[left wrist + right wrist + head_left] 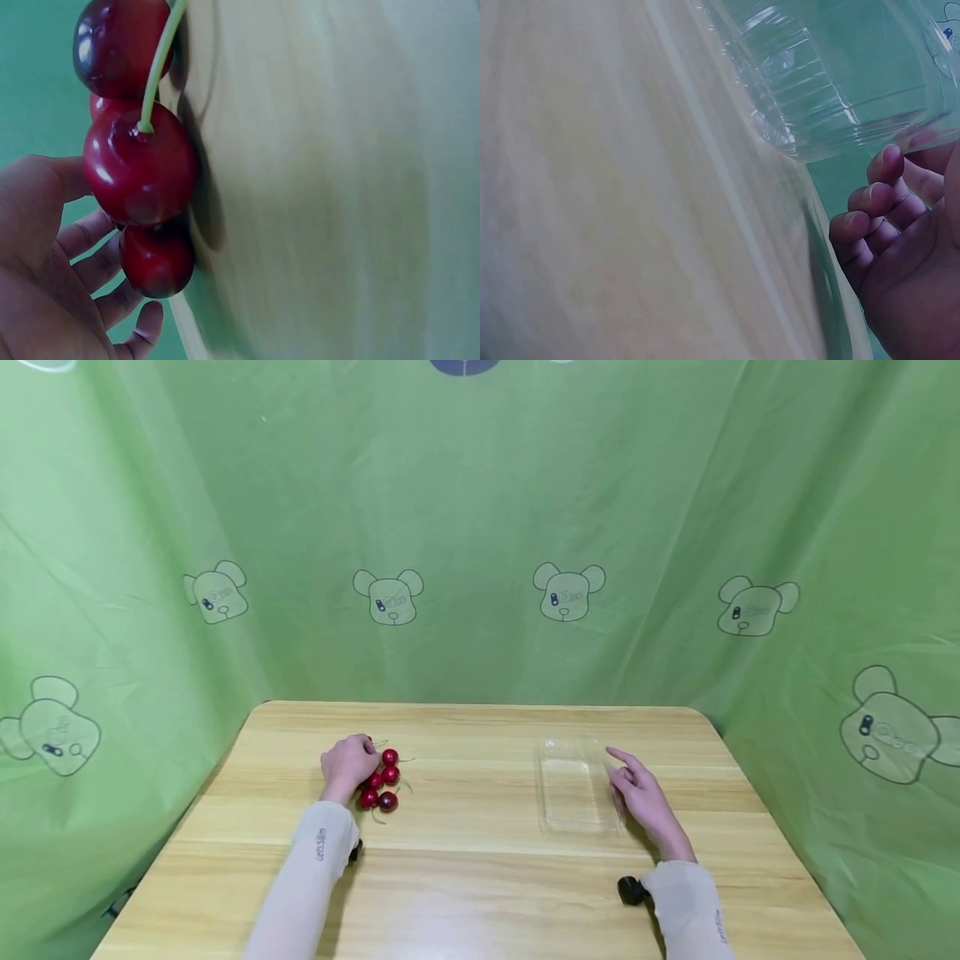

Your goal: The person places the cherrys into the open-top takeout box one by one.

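Several dark red cherries (387,802) with green stems lie in a cluster on the left of the table. My left hand (350,762) is at the far left end of the cluster, its fingertips around a cherry there. In the left wrist view, a near cherry (139,165) hides the thumb and index tips, so their grip cannot be seen. A clear plastic container (577,785) stands open on the right half. Beside its right wall is my right hand (641,797), index finger extended, other fingers loosely bent. That hand (907,247) is close to the container's rim.
The light wood table (465,877) has rounded far corners. A green curtain (480,510) with bear-head prints hangs behind it and along both sides. Black wrist devices, one being the right cuff's camera (632,891), sit near the tabletop.
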Tool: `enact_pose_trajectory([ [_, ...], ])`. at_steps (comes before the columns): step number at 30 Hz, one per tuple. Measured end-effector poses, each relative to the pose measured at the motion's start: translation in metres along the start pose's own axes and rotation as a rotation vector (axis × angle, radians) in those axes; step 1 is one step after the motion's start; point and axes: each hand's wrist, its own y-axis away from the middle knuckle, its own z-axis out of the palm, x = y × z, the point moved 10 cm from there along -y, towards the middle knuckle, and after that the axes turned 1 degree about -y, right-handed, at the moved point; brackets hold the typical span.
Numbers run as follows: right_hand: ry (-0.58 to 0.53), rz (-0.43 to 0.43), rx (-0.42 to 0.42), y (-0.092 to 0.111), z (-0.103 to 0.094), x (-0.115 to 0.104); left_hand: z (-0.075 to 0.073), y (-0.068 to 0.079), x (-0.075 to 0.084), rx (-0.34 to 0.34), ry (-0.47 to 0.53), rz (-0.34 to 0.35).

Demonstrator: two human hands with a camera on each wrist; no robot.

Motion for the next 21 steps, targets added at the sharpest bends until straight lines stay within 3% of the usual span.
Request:
enact_pose_trajectory([
  [11,0.024,0.009,-0.002,-0.0022,0.0011,0.0034,0.0020,-0.0011,-0.0070,0.009,0.076,-0.051],
  [16,0.034,0.002,0.001,-0.0014,0.0010,0.0016,0.0019,-0.0013,-0.0056,0.003,0.121,-0.032],
  [21,0.052,0.003,0.003,-0.0005,0.0010,0.0012,0.0050,-0.0030,-0.0002,-0.032,0.100,0.012],
])
